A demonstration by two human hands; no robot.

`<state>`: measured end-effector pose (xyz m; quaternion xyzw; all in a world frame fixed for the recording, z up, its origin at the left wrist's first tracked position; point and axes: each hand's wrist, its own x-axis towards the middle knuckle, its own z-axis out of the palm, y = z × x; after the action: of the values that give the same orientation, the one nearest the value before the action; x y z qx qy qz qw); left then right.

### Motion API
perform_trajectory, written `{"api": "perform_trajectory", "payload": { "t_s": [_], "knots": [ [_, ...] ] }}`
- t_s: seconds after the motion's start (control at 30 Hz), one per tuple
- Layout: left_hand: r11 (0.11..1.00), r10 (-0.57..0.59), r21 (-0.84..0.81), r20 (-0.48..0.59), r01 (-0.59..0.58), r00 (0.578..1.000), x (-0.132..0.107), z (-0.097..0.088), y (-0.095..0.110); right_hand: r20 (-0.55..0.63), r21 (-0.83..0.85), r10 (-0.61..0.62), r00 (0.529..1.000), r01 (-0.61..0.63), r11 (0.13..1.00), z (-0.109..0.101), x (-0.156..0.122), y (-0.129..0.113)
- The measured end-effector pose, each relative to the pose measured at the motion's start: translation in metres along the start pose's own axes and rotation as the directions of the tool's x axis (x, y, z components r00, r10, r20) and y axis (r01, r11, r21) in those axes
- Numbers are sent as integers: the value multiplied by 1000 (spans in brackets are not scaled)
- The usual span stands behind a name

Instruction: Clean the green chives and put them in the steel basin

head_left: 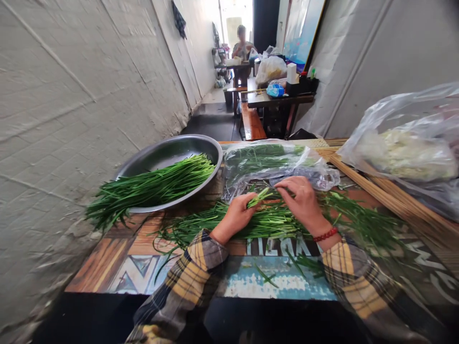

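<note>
My left hand (237,217) is closed round a small bunch of garlic chives (261,196), with the pale cut ends pointing right. Just right of those ends is my right hand (303,204), its thumb and fingertips pinched together. What sits between those fingertips, if anything, is too small to tell. Under both hands a loose pile of garlic chives (274,220) lies across the table. More chives (168,185) rest in a metal basin (154,160) at the left, their leafy ends hanging over its rim. A clear plastic bag (240,165) holding chives lies behind my hands.
Scraps of chive leaf (362,217) lie to the right on the patterned wooden table (107,263). Long wooden sticks (380,191) and a plastic bag with pale contents (412,148) are farther right. A person (243,48) sits beyond another table (279,99). A wall (71,119) borders the left.
</note>
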<state>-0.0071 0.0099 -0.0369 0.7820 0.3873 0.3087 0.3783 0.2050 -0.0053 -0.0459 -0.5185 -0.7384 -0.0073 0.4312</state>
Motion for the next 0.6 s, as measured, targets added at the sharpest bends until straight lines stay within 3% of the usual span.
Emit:
{"api": "perform_trajectory", "payload": {
  "t_s": [0.1, 0.2, 0.37, 0.5, 0.6],
  "knots": [
    [980, -99, -179, -59, 87, 993, 0, 0, -3, -68, -125, 74, 995, -82, 989, -8, 1, 15],
    [921, -162, -368, -69, 126, 984, 1, 1, -4, -90, -35, 87, 992, -91, 995, -11, 2, 19],
    [911, -202, -389, -140, 134, 969, 1, -1, 0, 193, 161, 62, 979, -94, 982, -7, 1, 12],
    [928, -207, -341, -141, 149, 968, 1, -3, 6, 426, 144, 9, 905, -78, 986, -13, 1, 13],
    [929, -209, -338, -137, 153, 968, 0, -3, 8, 525, 148, -9, 851, -81, 986, -24, 2, 18]
  ]
}}
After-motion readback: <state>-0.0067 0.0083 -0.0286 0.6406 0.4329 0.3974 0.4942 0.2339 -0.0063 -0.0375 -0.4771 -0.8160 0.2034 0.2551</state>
